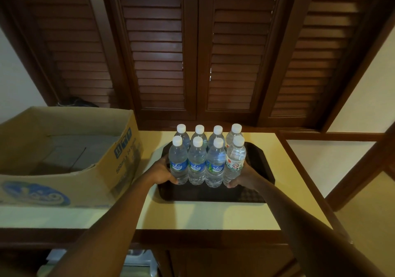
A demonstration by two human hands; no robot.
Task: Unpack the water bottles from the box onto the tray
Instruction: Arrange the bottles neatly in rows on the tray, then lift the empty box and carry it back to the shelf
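Eight bottles [207, 159] upright on tray [213, 194]; your L hand [164, 171] & R hand [242, 177] clasp the front row's ends; box [102, 170] just left.

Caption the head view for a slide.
Both hands press eight clear plastic water bottles together on a dark tray.

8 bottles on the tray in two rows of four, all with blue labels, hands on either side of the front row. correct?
Not quite. The head view shows eight bottles on the tray in two rows of four, the left hand and right hand flanking the front row. But the front right bottle has a white label, not blue.
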